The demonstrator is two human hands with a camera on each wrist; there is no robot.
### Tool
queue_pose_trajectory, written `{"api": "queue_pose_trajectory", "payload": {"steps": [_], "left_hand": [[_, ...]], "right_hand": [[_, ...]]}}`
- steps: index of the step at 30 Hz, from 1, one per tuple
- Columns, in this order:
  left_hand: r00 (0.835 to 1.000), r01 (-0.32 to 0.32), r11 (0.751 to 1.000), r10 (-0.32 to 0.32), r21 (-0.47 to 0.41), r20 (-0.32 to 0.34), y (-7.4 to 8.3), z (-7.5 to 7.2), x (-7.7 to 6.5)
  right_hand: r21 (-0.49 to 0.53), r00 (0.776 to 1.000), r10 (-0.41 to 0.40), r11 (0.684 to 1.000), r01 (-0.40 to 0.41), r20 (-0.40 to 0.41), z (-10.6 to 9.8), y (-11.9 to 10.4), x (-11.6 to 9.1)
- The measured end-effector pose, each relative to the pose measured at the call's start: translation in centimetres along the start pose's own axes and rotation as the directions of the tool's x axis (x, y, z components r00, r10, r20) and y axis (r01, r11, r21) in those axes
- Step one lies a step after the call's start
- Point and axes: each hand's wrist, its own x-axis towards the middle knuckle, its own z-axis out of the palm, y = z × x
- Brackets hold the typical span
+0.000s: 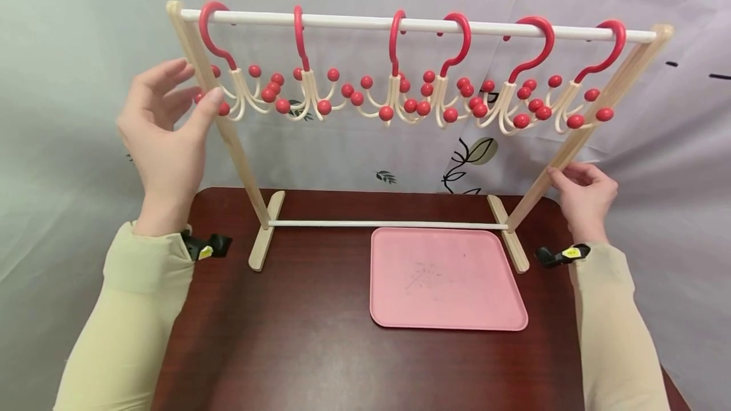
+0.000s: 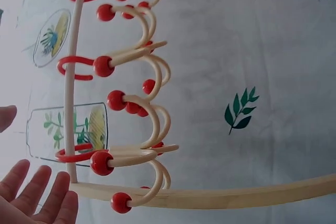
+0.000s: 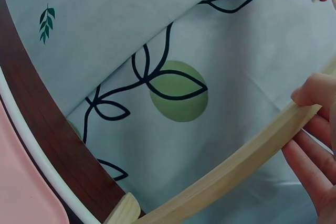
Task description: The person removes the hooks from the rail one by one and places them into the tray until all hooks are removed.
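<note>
A small wooden rack stands on the table, its white top rail carrying several red-hooked hangers with cream prongs and red ball tips. My left hand is beside the upper part of the left wooden post, fingers spread and loosely bent. In the left wrist view its fingers are apart from the post and hold nothing. Lower on the other side, my right hand grips the right wooden post between thumb and fingers, as the right wrist view also shows.
A pink tray lies on the dark red-brown table, right of centre, before the white lower rail. The rack's wooden feet rest on the table. Behind hangs a pale curtain with leaf prints.
</note>
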Motion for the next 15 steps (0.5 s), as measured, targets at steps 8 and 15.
{"api": "queue_pose_trajectory", "payload": {"steps": [8,15], "left_hand": [[0.989,0.15,0.988,-0.15,0.025,-0.007,-0.3,0.4,2.1],[0.976,0.217,0.976,-0.217,0.0,0.018,-0.7,0.5,3.2]], "right_hand": [[0.052,0.999,0.029,0.998,-0.03,0.02,-0.3,0.2,0.3],[0.066,0.997,0.063,0.996,-0.066,0.034,-0.8,0.4,0.1]]}}
